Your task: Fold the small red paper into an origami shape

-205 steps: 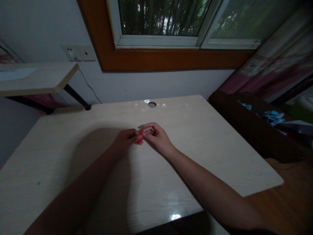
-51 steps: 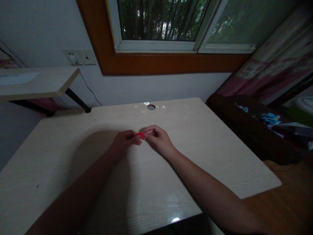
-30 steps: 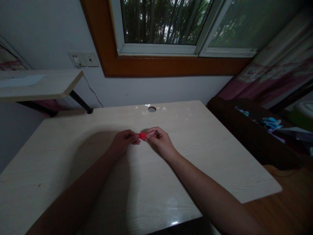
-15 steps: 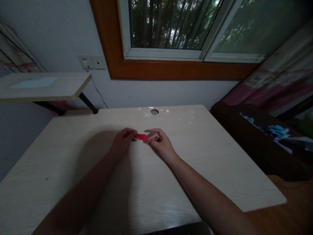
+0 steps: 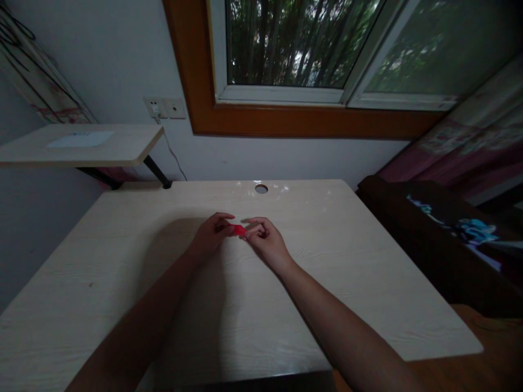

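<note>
A small red piece (image 5: 239, 230), which looks like folded paper, is pinched between my two hands over the middle of the desk. My left hand (image 5: 211, 234) grips its left end between thumb and fingers, covering that part. At the other end, my right hand (image 5: 266, 239) holds it with thumb and bent fingers, its index finger reaching out above. The piece's exact shape is partly hidden by the fingertips. Beneath both hands lies the pale wood-grain desk (image 5: 261, 326).
A raised shelf (image 5: 134, 149) with a white sheet (image 5: 81, 139) stands at the back left. A round cable hole (image 5: 261, 189) sits near the desk's rear edge, below the window (image 5: 286, 49). Dark furniture (image 5: 425, 245) is beyond the right edge.
My left hand has shifted right along the red piece, closer to my right hand, so less of the piece shows. The whole view has turned slightly left.
</note>
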`<state>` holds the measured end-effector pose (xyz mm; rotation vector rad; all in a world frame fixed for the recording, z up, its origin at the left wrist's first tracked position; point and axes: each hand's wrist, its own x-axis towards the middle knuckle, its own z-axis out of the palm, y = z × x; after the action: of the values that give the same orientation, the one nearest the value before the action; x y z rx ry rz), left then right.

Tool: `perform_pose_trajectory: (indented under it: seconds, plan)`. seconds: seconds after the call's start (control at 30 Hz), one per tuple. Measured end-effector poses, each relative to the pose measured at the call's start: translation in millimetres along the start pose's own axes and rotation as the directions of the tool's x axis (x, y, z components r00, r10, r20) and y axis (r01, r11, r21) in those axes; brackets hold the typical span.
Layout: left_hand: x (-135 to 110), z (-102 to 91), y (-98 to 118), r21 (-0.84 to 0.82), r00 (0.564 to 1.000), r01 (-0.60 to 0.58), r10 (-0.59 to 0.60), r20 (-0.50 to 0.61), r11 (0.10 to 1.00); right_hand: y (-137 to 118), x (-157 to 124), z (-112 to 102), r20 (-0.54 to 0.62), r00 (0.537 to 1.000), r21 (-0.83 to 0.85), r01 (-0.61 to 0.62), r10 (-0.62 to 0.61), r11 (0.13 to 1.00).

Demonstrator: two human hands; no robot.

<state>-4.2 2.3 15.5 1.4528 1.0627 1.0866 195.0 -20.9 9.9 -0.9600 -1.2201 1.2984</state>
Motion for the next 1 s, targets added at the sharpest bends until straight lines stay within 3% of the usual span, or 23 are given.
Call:
perform_pose_trajectory:
  seconds: [0.23, 0.47, 1.0]
  plan:
    - [-3.5, 0.0, 6.0, 0.045, 1.000, 0.018, -0.018, 0.019, 0.999, 0.9, 1.5, -2.9, 0.081, 0.996, -0.029, 0.047, -0.044, 0.998]
    - [-5.7, -1.6, 8.7, -0.071, 1.000, 0.017, -0.016, 0.021, 0.997, 2.2, 3.6, -3.1, 0.117, 0.993, 0.039, 0.016, -0.020, 0.999]
    - [-4.4, -3.0, 7.1, -0.143, 1.000, -0.004, 0.003, -0.008, 0.990, 2.4, 5.5, 0.0, 0.090, 0.995, 0.142, -0.050, 0.038, 0.989]
